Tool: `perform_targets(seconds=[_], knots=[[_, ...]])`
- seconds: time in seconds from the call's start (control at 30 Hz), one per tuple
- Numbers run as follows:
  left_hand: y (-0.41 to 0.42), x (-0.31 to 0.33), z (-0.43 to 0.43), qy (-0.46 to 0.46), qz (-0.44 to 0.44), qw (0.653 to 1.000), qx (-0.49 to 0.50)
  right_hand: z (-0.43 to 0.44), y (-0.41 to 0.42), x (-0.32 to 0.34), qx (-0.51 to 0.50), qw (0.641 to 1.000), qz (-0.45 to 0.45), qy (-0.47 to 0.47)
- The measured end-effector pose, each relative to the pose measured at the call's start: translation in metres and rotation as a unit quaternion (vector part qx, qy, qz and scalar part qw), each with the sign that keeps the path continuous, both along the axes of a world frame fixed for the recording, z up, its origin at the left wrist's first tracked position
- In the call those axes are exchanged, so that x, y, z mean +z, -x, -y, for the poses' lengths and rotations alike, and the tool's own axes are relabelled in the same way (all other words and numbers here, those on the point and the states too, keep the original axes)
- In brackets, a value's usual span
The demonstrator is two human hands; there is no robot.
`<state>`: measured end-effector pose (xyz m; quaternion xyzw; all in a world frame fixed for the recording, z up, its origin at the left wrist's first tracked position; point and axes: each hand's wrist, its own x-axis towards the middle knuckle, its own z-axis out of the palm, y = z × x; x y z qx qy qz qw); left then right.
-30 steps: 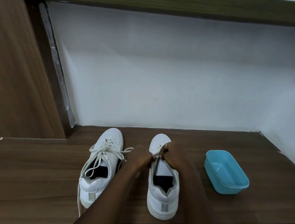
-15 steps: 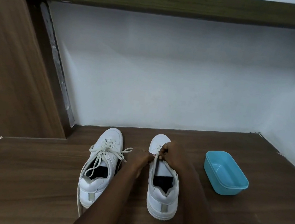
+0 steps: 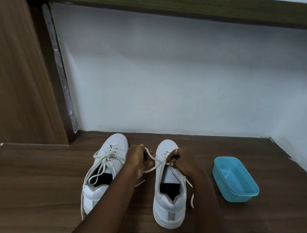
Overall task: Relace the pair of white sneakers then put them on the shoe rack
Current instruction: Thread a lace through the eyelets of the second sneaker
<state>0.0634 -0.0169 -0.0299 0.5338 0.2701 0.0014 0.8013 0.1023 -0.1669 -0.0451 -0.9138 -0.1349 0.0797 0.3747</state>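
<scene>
Two white sneakers stand side by side on the brown tabletop (image 3: 25, 178), toes to the wall. The left sneaker (image 3: 114, 144) is laced, with loose ends. The left hand (image 3: 137, 158) pinches a lace (image 3: 152, 158) between the shoes. The right hand (image 3: 181, 162) pinches the lace on top of the right sneaker (image 3: 169, 201). A blue tub (image 3: 241, 197) sits near, on the right.
</scene>
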Motion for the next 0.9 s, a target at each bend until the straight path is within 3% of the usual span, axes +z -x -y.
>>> perform_targets(seconds=[0.1,0.17,0.27,0.33,0.37,0.5,0.57,0.67,0.73,0.83,0.9], knots=[[-0.005,-0.003,-0.008,-0.180,-0.011,0.982,-0.051,0.000,-0.002,-0.002,-0.001,1.000,0.005,0.004],[-0.002,-0.002,-0.012,-0.334,-0.004,0.935,-0.119,0.000,-0.005,-0.005,-0.004,0.999,0.024,0.034],[0.003,-0.002,-0.012,-0.476,-0.016,0.843,-0.249,0.002,-0.010,-0.010,-0.023,0.996,0.041,0.071],[0.004,-0.003,-0.010,-0.506,-0.040,0.812,-0.289,0.004,-0.012,-0.012,-0.042,0.996,0.041,0.068],[0.004,-0.003,-0.010,-0.505,-0.045,0.814,-0.284,0.005,-0.011,-0.012,-0.049,0.996,0.040,0.066],[0.006,0.006,-0.013,-0.429,-0.066,0.878,-0.203,0.009,-0.011,-0.010,-0.069,0.995,0.034,0.060],[0.009,0.010,-0.017,-0.498,-0.088,0.845,-0.173,0.012,-0.012,-0.012,-0.087,0.994,0.036,0.046],[0.014,0.010,-0.024,-0.635,-0.148,0.755,-0.065,0.014,-0.013,-0.013,-0.106,0.994,0.034,0.024],[0.016,0.005,-0.029,-0.696,-0.174,0.695,-0.046,0.015,-0.012,-0.011,-0.106,0.994,0.034,0.022],[0.016,-0.003,-0.029,-0.733,-0.155,0.657,-0.076,0.017,-0.010,-0.008,-0.107,0.993,0.033,0.024],[0.012,-0.005,-0.024,-0.716,-0.136,0.670,-0.141,0.015,-0.009,-0.007,-0.109,0.993,0.027,0.023]])
